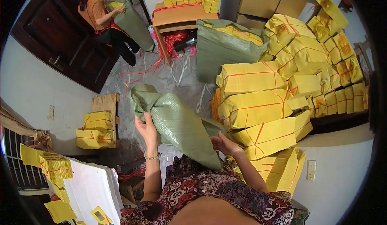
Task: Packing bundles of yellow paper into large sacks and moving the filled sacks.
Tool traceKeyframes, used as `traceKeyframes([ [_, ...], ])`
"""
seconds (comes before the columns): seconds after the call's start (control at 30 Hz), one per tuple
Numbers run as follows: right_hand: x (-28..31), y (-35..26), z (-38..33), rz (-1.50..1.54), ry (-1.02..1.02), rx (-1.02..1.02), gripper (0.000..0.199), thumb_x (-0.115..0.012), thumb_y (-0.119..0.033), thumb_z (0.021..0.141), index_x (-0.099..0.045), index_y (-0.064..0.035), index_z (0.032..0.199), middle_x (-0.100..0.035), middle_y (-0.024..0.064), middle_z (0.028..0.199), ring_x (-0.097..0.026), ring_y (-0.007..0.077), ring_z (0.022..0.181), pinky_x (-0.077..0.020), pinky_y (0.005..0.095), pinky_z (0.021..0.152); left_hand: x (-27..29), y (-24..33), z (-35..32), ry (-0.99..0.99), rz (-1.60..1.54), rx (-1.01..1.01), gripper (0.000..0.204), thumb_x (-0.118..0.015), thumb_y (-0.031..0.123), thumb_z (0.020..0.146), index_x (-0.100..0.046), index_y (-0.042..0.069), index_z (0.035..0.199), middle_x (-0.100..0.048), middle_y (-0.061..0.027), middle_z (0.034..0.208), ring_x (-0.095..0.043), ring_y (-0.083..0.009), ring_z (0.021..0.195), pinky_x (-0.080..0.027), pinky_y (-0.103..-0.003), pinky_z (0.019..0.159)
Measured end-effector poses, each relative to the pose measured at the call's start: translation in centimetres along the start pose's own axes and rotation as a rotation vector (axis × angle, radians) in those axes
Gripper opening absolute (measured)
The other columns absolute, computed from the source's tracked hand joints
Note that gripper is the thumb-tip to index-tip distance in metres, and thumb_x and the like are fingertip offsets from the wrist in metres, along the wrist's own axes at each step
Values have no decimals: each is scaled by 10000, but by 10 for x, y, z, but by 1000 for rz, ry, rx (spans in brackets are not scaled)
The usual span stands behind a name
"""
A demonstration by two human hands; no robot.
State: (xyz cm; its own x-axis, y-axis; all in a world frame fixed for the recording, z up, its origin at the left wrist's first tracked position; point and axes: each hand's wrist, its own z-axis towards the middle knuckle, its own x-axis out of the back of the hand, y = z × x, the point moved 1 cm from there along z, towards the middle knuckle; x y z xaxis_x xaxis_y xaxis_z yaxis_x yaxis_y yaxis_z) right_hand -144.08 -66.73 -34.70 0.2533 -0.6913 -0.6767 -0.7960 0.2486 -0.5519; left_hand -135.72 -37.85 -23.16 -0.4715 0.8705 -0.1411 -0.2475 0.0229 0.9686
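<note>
A green woven sack hangs slack and creased in front of my body. With my left hand I pinch its folded edge, near the rolled, bunched end at the upper left. My right hand is at the sack's lower right side, fingers curled against the edge; some fingertips are hidden behind the fabric. Just right of that hand lie large yellow paper bundles tied with red string.
More yellow bundles are piled along the right, beside a filled green sack. A person handles another sack by the dark door. Bundles top a wooden desk. String litters the floor. A white-topped table stands lower left.
</note>
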Motion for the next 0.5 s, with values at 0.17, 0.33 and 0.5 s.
traceKeyframes([
  [0.17, -49, -88, 21, 51, 71, 101, 584, -396, -456, 911, -412, 5, 1269, -492, 83, 1230, -441, 169, 1121, -308, 292, 980, -31, -7, 39, 33, 42, -49, 215, -514, 99, 902, -513, -10, 1087, -585, -38, 1005, -513, -86, 867, -413, -226, 758],
  [0.33, -40, -155, 52, -64, 157, 27, 469, -509, -313, 902, -443, 9, 1237, -516, 73, 1196, -489, 141, 1060, -379, 266, 914, -68, -27, 79, 54, 109, -169, 197, -508, 84, 896, -529, -18, 1063, -584, -47, 988, -507, -97, 868, -401, -239, 781],
  [0.5, 8, -226, 87, -122, 90, 273, 309, -576, -245, 871, -582, -4, 1065, -626, 17, 936, -572, 91, 806, -457, 236, 737, -92, -49, 132, 136, 115, -151, 239, -506, 133, 904, -520, -28, 1080, -587, -50, 1015, -517, -103, 884, -409, -247, 789],
])
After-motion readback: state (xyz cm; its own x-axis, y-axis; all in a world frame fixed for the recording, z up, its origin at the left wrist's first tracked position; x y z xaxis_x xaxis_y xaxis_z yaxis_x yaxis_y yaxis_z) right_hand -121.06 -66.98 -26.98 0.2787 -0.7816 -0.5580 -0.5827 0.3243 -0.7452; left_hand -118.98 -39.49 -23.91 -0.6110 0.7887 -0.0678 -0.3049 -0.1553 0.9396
